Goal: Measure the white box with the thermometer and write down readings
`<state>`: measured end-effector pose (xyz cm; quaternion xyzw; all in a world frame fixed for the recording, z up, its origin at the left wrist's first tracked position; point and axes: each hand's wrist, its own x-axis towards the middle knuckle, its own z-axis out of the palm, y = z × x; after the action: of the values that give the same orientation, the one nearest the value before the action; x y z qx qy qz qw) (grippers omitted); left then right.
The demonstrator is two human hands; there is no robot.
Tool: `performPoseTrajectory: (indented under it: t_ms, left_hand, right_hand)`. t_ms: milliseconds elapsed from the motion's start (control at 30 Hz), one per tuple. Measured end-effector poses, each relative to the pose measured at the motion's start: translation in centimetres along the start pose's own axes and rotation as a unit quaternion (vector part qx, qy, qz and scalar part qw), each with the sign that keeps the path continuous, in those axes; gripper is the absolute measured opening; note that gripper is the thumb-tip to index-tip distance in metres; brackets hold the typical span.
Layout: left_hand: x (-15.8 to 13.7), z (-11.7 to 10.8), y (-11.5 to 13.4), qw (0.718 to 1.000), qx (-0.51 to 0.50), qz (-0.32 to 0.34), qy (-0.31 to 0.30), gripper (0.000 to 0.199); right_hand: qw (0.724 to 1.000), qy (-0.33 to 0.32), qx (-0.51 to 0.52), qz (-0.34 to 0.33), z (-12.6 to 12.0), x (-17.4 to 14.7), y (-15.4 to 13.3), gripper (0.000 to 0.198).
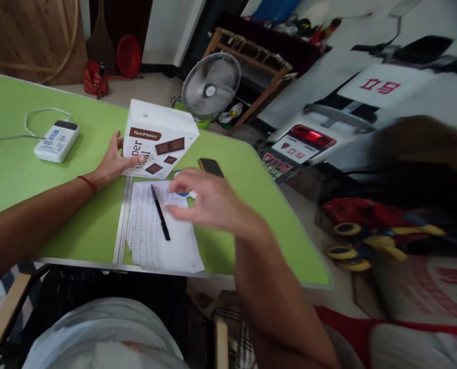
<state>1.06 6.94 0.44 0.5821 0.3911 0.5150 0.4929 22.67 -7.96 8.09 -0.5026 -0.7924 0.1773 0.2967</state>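
Observation:
A white NutriMotion box (pixel 162 128) with pictures of chocolate pieces stands on the green table. My left hand (pixel 118 160) grips its left edge, thumb across the front and fingers behind. Smeared by motion, my right hand (pixel 205 197) hovers over the right part of a stack of written paper sheets (pixel 147 225). Its thumb and fingers are apart with nothing visible between them. On the sheets lies a black pen (pixel 160 212). A blue and white item (pixel 181 193) is mostly hidden behind my right hand. Just beyond that hand is a dark phone (pixel 211 167).
At the table's left lies a white power device (pixel 57 141) with cables. A metal seam (pixel 123 220) crosses the green table (pixel 93 220). Past the far edge stands a fan (pixel 212 87). To the right, a white scooter (pixel 305 138) is parked near the table.

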Motion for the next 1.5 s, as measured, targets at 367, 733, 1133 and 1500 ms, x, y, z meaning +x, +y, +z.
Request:
performPoseTrajectory:
  t_ms: [367,733,1133,1500]
  left_hand:
    - [-1.2,-0.4,0.0,0.998,0.046,0.025,-0.033,0.068]
    - [-3.2,1.3,2.2,0.998,-0.031,-0.034,-0.049,0.053]
    - [-3.3,1.0,1.6,0.992,0.090,0.000,-0.083,0.068]
    - [-3.0,0.6,-0.5,0.991,0.093,0.042,-0.088,0.065]
  right_hand:
    - [0.947,-0.037,-0.193,0.253,-0.1,-0.7,9.3,0.028]
    - [0.883,0.211,0.396,0.137,6.0,-1.9,1.3,0.037]
    - [0.859,0.217,0.437,0.154,5.9,-0.9,1.5,0.037]
    - [0.869,0.170,0.444,0.139,6.3,-0.4,1.7,0.030]
